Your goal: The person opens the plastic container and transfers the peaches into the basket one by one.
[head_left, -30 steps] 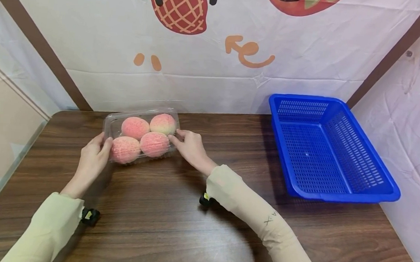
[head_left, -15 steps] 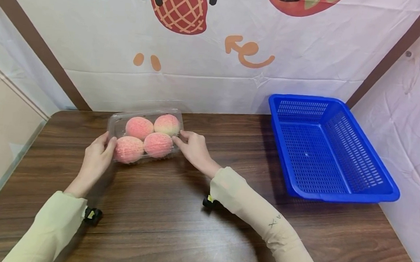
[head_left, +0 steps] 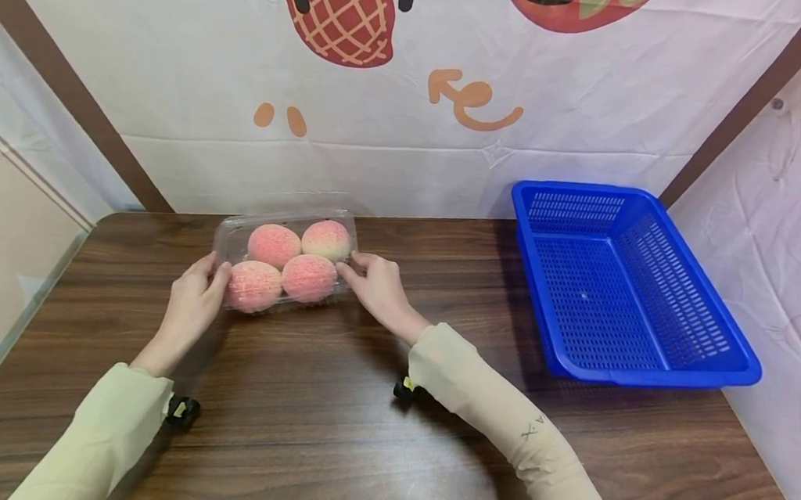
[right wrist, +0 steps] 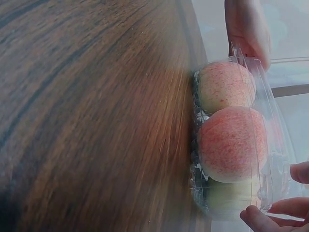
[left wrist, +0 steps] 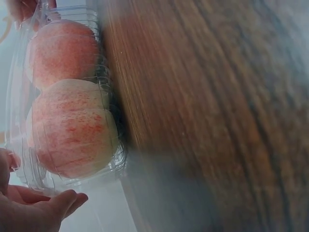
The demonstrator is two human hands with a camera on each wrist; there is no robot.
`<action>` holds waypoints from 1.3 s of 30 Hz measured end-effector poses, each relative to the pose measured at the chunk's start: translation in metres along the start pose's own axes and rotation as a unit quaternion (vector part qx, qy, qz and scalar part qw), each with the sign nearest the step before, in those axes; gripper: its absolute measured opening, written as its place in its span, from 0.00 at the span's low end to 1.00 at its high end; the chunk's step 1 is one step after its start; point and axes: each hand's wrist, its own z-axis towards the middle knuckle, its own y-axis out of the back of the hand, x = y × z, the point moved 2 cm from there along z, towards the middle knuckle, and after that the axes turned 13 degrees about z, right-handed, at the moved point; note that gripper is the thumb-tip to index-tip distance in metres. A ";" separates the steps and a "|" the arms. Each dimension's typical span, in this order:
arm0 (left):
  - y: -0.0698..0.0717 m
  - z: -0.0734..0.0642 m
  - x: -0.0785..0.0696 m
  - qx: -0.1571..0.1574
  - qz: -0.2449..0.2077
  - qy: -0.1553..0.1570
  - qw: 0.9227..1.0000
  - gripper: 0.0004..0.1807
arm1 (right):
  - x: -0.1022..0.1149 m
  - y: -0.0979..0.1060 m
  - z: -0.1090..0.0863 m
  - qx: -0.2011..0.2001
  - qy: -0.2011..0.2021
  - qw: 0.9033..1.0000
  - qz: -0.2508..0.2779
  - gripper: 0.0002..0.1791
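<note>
A clear plastic fruit box [head_left: 232, 238] sits near the table's back edge in the head view. Inside lie several pink-and-cream peaches [head_left: 254, 285], seen through the plastic. My left hand [head_left: 193, 300] holds the box's left end, thumb at the front corner. At the opposite end, my right hand [head_left: 384, 296] pinches the edge between thumb and fingers. The left wrist view shows the near peaches [left wrist: 72, 128] side by side under the plastic, with left fingertips [left wrist: 67, 203] against the end wall. In the right wrist view, right fingertips [right wrist: 256, 217] touch the box's rim.
A blue perforated plastic basket [head_left: 555, 325] stands at the right of the brown wooden table [head_left: 302, 423], with nothing in it. A printed white cloth [head_left: 393, 167] hangs behind the table, and more cloth hangs at both sides.
Both hands have shifted the box of peaches a little to the right along the table's back. Their hold on its two ends looks the same. The basket has not moved.
</note>
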 end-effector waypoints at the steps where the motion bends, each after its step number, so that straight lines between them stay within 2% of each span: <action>1: -0.001 0.000 -0.001 0.001 -0.001 -0.001 1.000 0.29 | 0.000 0.001 0.000 -0.001 -0.001 1.000 0.001 0.26; 22: -0.009 0.002 -0.012 -0.002 -0.007 -0.021 1.000 0.28 | -0.008 0.013 -0.008 -0.002 -0.010 1.000 0.009 0.27; 39: -0.013 0.002 -0.020 0.011 -0.019 -0.042 0.999 0.28 | -0.010 0.025 -0.017 -0.008 0.004 1.000 -0.008 0.26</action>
